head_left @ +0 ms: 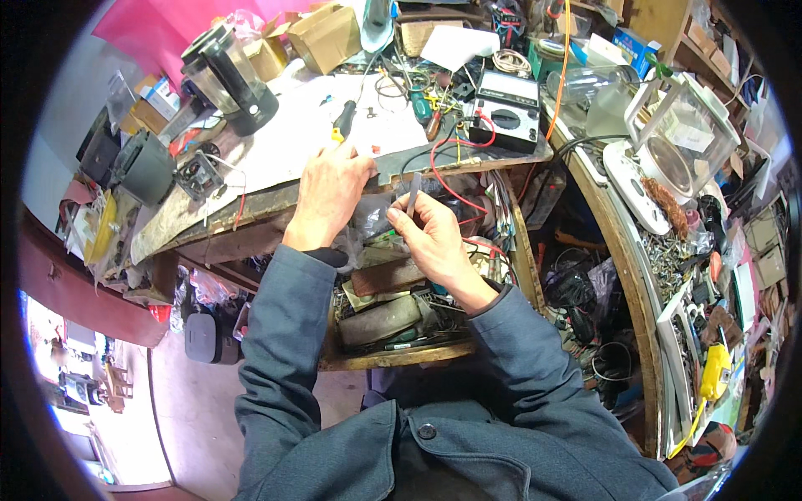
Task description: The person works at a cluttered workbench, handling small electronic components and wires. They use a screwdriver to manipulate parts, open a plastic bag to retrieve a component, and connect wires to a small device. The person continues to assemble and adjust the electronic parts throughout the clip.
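Note:
My left hand (328, 194) rests at the front edge of the workbench with its fingers curled down. A small dark piece shows by its thumb side, but what the fingers hold is hidden. Just beyond the fingertips lies a screwdriver (343, 122) with a black and yellow handle, its shaft pointing away. My right hand (436, 242) is closed over the open drawer, pinching a thin, flat grey metal strip (415, 189) that stands nearly upright between thumb and fingers. Small red and dark bits lie on the white sheet (313, 108) beyond my hands.
An analog multimeter (506, 113) stands at right, its red lead looping down past my right hand. The open drawer (401, 359) below holds tools and scraps. A blender-like appliance (230, 79) and a small motor part (200, 175) are at left. The cluttered side bench (626, 275) curves along the right.

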`<state>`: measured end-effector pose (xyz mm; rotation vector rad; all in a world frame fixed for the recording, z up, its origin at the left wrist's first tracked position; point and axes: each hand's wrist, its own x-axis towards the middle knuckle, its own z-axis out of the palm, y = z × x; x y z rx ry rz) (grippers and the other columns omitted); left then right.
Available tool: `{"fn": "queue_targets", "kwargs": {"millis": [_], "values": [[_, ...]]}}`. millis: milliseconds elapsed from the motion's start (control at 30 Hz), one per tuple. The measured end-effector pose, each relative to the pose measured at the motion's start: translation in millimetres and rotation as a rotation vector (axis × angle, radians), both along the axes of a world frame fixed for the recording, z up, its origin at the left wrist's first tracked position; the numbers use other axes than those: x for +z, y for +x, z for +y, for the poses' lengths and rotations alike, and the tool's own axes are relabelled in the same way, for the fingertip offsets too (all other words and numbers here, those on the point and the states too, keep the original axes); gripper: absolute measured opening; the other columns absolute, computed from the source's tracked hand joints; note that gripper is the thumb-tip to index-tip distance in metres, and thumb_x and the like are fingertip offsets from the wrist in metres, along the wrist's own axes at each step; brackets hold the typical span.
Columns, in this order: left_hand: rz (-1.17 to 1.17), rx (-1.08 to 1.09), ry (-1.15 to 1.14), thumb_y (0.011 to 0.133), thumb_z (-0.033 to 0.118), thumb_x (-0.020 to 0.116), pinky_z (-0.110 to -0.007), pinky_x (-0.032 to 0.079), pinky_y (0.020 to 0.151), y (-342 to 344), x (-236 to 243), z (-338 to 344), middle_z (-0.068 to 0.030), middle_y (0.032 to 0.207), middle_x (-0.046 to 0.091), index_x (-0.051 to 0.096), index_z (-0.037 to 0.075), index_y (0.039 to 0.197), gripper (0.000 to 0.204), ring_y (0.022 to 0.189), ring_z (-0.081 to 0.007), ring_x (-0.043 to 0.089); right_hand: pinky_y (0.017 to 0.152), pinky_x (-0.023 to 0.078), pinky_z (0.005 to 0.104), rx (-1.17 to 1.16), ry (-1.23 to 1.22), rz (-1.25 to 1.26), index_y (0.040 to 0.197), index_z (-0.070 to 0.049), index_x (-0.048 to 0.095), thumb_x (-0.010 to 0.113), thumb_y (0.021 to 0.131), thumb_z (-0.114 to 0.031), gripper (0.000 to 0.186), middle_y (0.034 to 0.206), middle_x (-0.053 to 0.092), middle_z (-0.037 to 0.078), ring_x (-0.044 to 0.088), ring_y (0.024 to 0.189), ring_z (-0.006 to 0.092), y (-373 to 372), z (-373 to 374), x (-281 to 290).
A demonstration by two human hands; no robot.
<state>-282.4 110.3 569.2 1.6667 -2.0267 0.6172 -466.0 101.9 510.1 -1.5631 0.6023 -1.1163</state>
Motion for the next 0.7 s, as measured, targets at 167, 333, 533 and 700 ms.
{"fn": "queue_targets", "kwargs": {"millis": [167,333,533,700], "values": [[-0.103,-0.019,-0.025,0.082,0.013,0.07,-0.04,0.048,0.08,-4.0,4.6,5.2,-0.0059,0.083,0.063,0.073,0.01,0.086,0.006,0.085,-0.0269,0.062,0.058,0.039,0.0273,0.01,-0.002,0.011,0.094,0.001,0.062,0.066,0.094,-0.013,0.014,0.069,0.052,0.0,0.043,0.065,0.0068,-1.3,0.3,1.7],[-0.02,0.018,-0.092,0.082,0.005,0.069,-0.04,0.049,0.082,-9.8,12.3,16.3,-0.0092,0.087,0.065,0.072,0.008,0.102,0.02,0.087,-0.0286,0.063,0.058,0.04,0.0271,0.001,-0.014,-0.009,0.094,0.0,0.063,0.065,0.095,-0.014,0.014,0.069,0.052,0.0,0.044,0.065,0.0067,-2.2,-0.3,1.7],[0.275,-0.03,0.009,0.084,-0.003,0.064,-0.038,0.051,0.086,31.2,5.5,25.6,-0.0152,0.106,0.069,0.068,0.003,0.115,0.032,0.098,-0.032,0.066,0.059,0.04,0.0267,0.018,-0.019,-0.017,0.094,0.0,0.063,0.066,0.095,-0.014,0.014,0.069,0.052,-0.001,0.044,0.065,0.0062,-2.0,1.6,2.5],[0.378,-0.127,0.091,0.084,-0.003,0.066,-0.036,0.05,0.087,35.1,-1.6,22.3,-0.0154,0.103,0.069,0.069,0.001,0.116,0.032,0.097,-0.0304,0.066,0.059,0.04,0.0266,0.044,-0.018,-0.019,0.094,0.0,0.063,0.066,0.095,-0.014,0.014,0.069,0.052,-0.001,0.044,0.066,0.006,-0.2,1.5,-0.4]]}}
